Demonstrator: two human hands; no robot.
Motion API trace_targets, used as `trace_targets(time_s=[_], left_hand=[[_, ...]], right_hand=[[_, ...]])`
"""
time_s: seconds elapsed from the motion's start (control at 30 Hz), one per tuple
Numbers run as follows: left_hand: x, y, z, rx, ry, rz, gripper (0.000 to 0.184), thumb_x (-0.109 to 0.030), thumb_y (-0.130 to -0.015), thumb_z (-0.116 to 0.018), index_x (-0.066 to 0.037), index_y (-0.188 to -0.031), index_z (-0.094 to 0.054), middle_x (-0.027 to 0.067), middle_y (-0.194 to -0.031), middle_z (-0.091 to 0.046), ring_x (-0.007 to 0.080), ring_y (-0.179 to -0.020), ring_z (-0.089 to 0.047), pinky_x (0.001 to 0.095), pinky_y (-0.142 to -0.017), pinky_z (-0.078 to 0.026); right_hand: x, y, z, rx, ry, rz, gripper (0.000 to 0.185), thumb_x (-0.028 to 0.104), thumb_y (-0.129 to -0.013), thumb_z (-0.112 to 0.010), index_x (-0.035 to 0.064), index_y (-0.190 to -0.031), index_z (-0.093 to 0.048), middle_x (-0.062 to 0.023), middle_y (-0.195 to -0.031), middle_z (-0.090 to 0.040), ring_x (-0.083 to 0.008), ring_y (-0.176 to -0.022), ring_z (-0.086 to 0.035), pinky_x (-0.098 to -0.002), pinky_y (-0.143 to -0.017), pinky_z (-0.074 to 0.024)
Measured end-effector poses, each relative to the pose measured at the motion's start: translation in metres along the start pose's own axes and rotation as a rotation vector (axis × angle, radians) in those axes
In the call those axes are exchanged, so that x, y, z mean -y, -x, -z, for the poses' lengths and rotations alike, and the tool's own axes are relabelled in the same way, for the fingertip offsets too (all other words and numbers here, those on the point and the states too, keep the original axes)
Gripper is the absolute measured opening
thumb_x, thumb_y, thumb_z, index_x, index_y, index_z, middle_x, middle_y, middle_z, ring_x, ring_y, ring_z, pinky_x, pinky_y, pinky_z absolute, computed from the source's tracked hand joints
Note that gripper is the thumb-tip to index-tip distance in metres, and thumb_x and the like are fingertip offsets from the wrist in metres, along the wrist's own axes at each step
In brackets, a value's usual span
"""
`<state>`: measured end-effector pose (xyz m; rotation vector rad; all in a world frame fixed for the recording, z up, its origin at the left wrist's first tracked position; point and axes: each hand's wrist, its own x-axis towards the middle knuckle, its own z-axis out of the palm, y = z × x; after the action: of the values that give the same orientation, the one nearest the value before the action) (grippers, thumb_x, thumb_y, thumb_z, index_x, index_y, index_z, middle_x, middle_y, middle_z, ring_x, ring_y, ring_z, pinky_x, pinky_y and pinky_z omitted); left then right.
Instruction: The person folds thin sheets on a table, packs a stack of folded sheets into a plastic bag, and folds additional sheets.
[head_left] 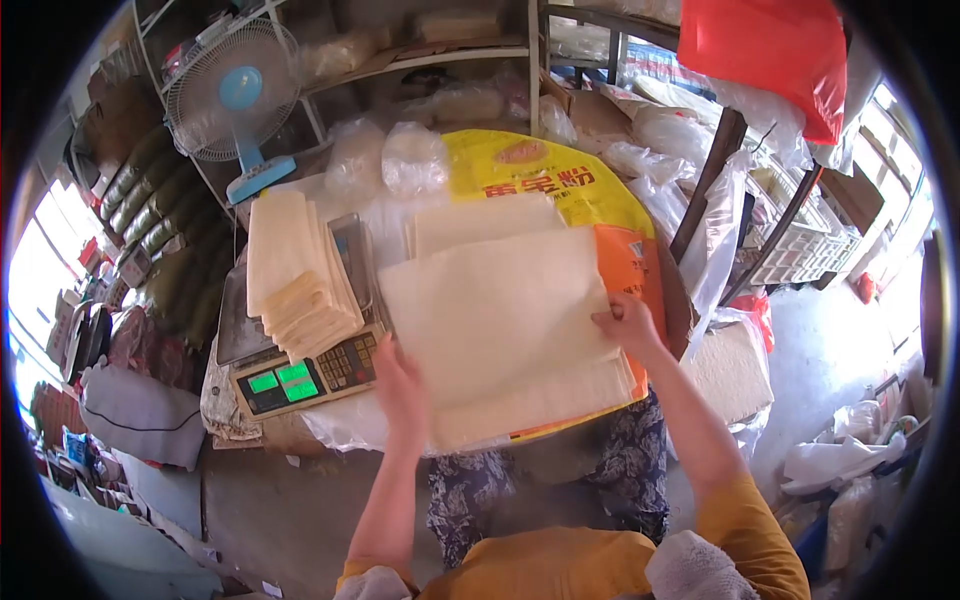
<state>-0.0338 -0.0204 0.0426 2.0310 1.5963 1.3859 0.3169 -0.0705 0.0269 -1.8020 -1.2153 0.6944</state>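
Observation:
A cream-coloured flat sheet (495, 300) lies over a stack of similar sheets (530, 405) on the table in front of me. My right hand (630, 325) pinches the sheet's right edge. My left hand (400, 385), slightly blurred, is at the left edge of the sheets, and its grip cannot be made out. Behind the sheet is another cream stack (485, 222). On the left, folded cream sheets (300, 265) rest in a pile on a digital scale (300, 378) with green displays.
A blue and white fan (240, 90) stands at the back left. Two clear plastic bags (415, 158) sit behind the sheets, beside a yellow printed sack (540, 165). To the right are a wooden post (710, 185), a white crate (805, 240) and a hanging red bag (765, 60).

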Motion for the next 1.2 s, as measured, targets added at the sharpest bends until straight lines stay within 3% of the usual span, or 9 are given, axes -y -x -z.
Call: trace_targets(time_s=[0.13,0.33,0.53,0.63,0.73,0.83,0.93,1.03,1.2], left_hand=[[0.003,0.019,-0.015,0.491,-0.356,-0.333,0.05,-0.031,-0.085,-0.063,-0.003,-0.125,-0.052,0.0191,-0.133,-0.044,0.0323,-0.13,-0.036,0.0507,-0.106,-0.029],[0.006,0.04,-0.019,0.531,-0.393,-0.377,0.068,-0.047,-0.082,-0.063,-0.002,-0.13,-0.047,0.0184,-0.138,-0.041,0.0378,-0.132,-0.032,0.0539,-0.108,-0.024],[0.019,0.035,-0.021,0.495,-0.406,-0.489,0.057,-0.032,-0.079,-0.066,-0.003,-0.126,-0.05,0.0195,-0.132,-0.046,0.0383,-0.128,-0.038,0.0558,-0.105,-0.028],[0.029,0.018,-0.01,0.615,-0.399,-0.381,0.047,-0.02,-0.077,-0.066,-0.003,-0.119,-0.053,0.0199,-0.125,-0.052,0.0363,-0.122,-0.045,0.0484,-0.101,-0.036],[-0.023,-0.003,0.022,0.854,-0.291,0.093,0.043,-0.017,-0.075,-0.068,-0.002,-0.113,-0.054,0.0208,-0.119,-0.056,0.0352,-0.117,-0.05,0.0422,-0.095,-0.042],[-0.054,0.012,0.029,0.683,-0.061,0.072,0.049,-0.013,-0.075,-0.068,0.001,-0.119,-0.051,0.0211,-0.122,-0.054,0.0319,-0.118,-0.051,0.0387,-0.093,-0.044],[-0.014,0.027,0.002,-0.144,0.274,0.029,0.057,-0.011,-0.077,-0.069,0.003,-0.127,-0.045,0.0194,-0.125,-0.051,0.0308,-0.117,-0.051,0.0387,-0.096,-0.042],[0.023,0.042,-0.004,-0.188,0.597,0.155,0.064,-0.006,-0.078,-0.068,0.003,-0.133,-0.038,0.0183,-0.127,-0.049,0.031,-0.117,-0.05,0.0405,-0.099,-0.039],[0.051,0.059,0.014,0.332,0.317,-0.072,0.052,-0.005,-0.077,-0.067,0.002,-0.126,-0.048,0.0209,-0.121,-0.052,0.0325,-0.115,-0.051,0.04,-0.098,-0.039]], right_hand=[[0.01,-0.008,-0.023,-0.136,0.348,-0.039,0.043,0.014,-0.074,-0.069,-0.0006,-0.113,-0.057,-0.017,-0.099,-0.066,-0.0274,-0.09,-0.065,-0.036,-0.081,-0.0499],[0.034,0.02,-0.039,-0.185,0.633,0.346,0.051,0.018,-0.086,-0.053,0.0081,-0.135,-0.043,-0.0175,-0.141,-0.039,-0.0342,-0.126,-0.042,-0.0459,-0.104,-0.0339],[0.008,0.029,-0.071,0.05,0.75,0.467,0.048,0.02,-0.091,-0.047,0.011,-0.138,-0.041,-0.0175,-0.145,-0.033,-0.034,-0.137,-0.027,-0.0537,-0.111,-0.019],[0.032,0.032,-0.067,0.177,0.732,0.361,0.049,0.02,-0.091,-0.048,0.01,-0.138,-0.041,-0.0168,-0.145,-0.032,-0.0329,-0.137,-0.026,-0.0542,-0.11,-0.0201],[0.081,0.065,-0.077,0.242,0.399,0.662,0.05,0.012,-0.084,-0.054,0.009,-0.133,-0.045,-0.0158,-0.14,-0.04,-0.0319,-0.133,-0.034,-0.0552,-0.108,-0.0249],[0.116,0.072,-0.086,0.261,0.75,0.735,0.049,0.01,-0.079,-0.06,0.0067,-0.127,-0.049,-0.0133,-0.127,-0.054,-0.0302,-0.118,-0.051,-0.0509,-0.103,-0.0333],[0.119,0.07,-0.065,0.187,0.339,0.851,0.044,0.004,-0.075,-0.061,0.0063,-0.119,-0.055,-0.012,-0.113,-0.061,-0.0301,-0.113,-0.055,-0.0497,-0.1,-0.0381],[0.113,0.089,-0.032,0.069,0.354,1.21,0.028,0.005,-0.081,-0.059,0.0049,-0.109,-0.06,-0.0137,-0.109,-0.062,-0.0302,-0.108,-0.057,-0.043,-0.095,-0.0432],[0.021,0.097,-0.019,0.342,0.029,0.658,0.022,0.019,-0.088,-0.06,0.0019,-0.102,-0.063,-0.012,-0.104,-0.065,-0.0234,-0.099,-0.062,-0.033,-0.083,-0.0486]])
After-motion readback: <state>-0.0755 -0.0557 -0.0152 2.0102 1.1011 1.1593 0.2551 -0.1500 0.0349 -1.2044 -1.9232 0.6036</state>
